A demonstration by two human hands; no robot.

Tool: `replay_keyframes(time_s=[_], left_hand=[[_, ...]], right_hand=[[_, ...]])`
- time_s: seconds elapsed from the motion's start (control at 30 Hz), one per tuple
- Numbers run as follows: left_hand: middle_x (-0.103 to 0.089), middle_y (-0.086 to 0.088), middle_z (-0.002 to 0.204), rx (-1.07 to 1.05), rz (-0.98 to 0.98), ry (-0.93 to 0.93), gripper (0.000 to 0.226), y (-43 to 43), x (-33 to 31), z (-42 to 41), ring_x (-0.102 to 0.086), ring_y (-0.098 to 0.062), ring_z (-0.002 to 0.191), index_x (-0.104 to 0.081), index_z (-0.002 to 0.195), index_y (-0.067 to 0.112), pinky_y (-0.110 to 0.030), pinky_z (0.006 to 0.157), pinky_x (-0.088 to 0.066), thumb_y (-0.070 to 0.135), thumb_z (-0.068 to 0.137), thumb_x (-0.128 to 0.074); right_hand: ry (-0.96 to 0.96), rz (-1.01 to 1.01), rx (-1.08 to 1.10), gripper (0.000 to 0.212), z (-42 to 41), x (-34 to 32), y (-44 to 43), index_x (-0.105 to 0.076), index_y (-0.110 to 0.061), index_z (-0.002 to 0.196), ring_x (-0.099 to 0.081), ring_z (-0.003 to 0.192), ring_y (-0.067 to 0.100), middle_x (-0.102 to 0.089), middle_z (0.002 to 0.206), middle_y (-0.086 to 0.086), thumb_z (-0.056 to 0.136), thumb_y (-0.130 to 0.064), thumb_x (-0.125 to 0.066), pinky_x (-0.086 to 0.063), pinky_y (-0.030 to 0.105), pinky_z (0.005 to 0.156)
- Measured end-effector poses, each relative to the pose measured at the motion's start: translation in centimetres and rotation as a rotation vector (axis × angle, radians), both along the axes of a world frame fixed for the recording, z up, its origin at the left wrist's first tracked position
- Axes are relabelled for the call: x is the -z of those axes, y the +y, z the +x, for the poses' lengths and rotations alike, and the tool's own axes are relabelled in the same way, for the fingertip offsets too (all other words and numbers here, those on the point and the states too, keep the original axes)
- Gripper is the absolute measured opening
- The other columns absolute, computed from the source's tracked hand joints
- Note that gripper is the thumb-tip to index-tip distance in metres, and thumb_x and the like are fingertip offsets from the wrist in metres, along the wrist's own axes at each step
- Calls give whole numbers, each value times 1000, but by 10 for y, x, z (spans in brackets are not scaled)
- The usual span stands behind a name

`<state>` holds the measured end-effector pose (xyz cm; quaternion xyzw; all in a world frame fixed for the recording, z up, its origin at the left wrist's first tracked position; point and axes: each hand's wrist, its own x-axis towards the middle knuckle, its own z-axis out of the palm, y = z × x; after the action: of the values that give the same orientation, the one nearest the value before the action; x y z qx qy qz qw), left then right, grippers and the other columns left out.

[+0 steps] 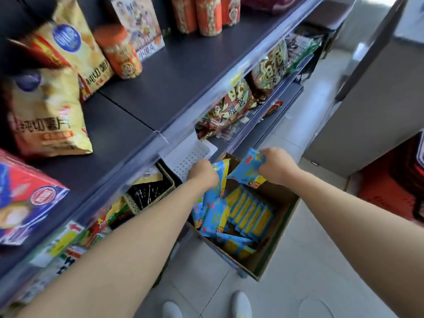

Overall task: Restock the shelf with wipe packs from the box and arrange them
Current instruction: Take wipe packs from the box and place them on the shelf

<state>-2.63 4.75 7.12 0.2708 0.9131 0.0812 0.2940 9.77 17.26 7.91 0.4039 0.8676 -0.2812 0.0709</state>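
Setting: a shop aisle – dark shelf (174,88) of snack bags above a pale tiled floor.
Box (277,246): cardboard, open on the floor beside the shelving, blue-and-yellow wipe packs (247,212) inside.
Left hand (203,172): clamped on one pack (221,177) above the box.
Right hand (276,165): closed on another pack (249,169) – held over the box.

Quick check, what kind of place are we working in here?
Most likely a small grocery or convenience store: tiered dark shelves with price-strip edges, stocked with chip bags and snack canisters, and a cardboard box of wipe packs on the floor.
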Motion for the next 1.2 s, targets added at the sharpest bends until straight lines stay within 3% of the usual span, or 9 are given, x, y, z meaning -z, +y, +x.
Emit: replay_keyframes(time_s=[0.17, 0.43, 0.53, 0.67, 0.8, 0.9, 0.97, 1.07, 1.2], left_hand=[[-54, -16, 127, -41, 106, -17, 32, -14, -87, 3, -57, -30, 103, -49, 123, 2, -35, 76, -49, 11, 92, -55], [-55, -21, 93, -37, 308, 66, 13, -48, -213, 17, -56, -31, 83, -47, 84, 6, -31, 65, -37, 13, 86, -57], [-57, -11, 100, -32, 356, 157, 16, -66, -258, 18, -59, -29, 95, -55, 101, 1, -34, 72, -44, 13, 91, -51], [-63, -19, 113, -82, 456, 244, 25, -98, -308, 11, -61, -33, 104, -57, 111, -5, -38, 79, -49, 11, 93, -49], [-57, -19, 122, -267, 609, 323, 34, -145, -352, 6, -57, -32, 112, -43, 125, -5, -38, 88, -47, 10, 95, -48], [-59, -15, 114, -411, 749, 335, 10, -189, -375, -2, -59, -28, 107, -50, 94, 6, -38, 89, -50, 15, 94, -55], [-61, -13, 114, -514, 838, 320, 17, -218, -387, -11, -60, -27, 106, -54, 98, 1, -41, 92, -51, 17, 92, -58], [-63, -14, 115, -687, 1033, 195, 28, -264, -401, -25, -62, -26, 104, -57, 112, -4, -38, 91, -51, 16, 92, -59], [-67, -8, 98, -909, 1262, 27, 12, -326, -412, -46, -65, -23, 86, -57, 99, 5, -43, 80, -55, 17, 96, -54]], right_hand=[[160, 72, 113, 33, 6, -94, -9, -60, -7, 113, -57, 80, 26, -63, 95, 10, 82, -1, -50, -50, 34, 64], [503, 199, 88, 23, 19, -226, -39, -62, -3, 103, -62, 84, 32, -65, 89, 13, 81, -9, -58, -53, 41, 73], [648, 219, 10, 28, 13, -265, -56, -63, -6, 109, -62, 86, 27, -68, 94, 10, 82, -10, -62, -51, 36, 74], [821, 174, -64, 34, -1, -309, -80, -59, -8, 117, -58, 88, 20, -63, 100, 5, 84, -13, -65, -45, 29, 73], [974, 158, -102, 34, -30, -344, -113, -59, -7, 117, -57, 95, 20, -60, 99, 4, 84, -15, -67, -46, 31, 78], [1063, 118, -154, 35, -58, -363, -147, -56, -7, 120, -52, 92, 14, -56, 101, 1, 87, -16, -64, -39, 25, 75], [1111, 97, -198, 36, -79, -372, -170, -54, -6, 121, -52, 96, 17, -56, 110, 5, 88, -16, -63, -39, 26, 76], [1142, 73, -256, 34, -108, -382, -207, -54, -6, 120, -55, 102, 24, -55, 119, 10, 88, -16, -61, -39, 28, 76], [1154, 10, -318, 30, -143, -391, -256, -56, -8, 116, -57, 102, 25, -57, 117, 11, 88, -15, -62, -43, 30, 77]])
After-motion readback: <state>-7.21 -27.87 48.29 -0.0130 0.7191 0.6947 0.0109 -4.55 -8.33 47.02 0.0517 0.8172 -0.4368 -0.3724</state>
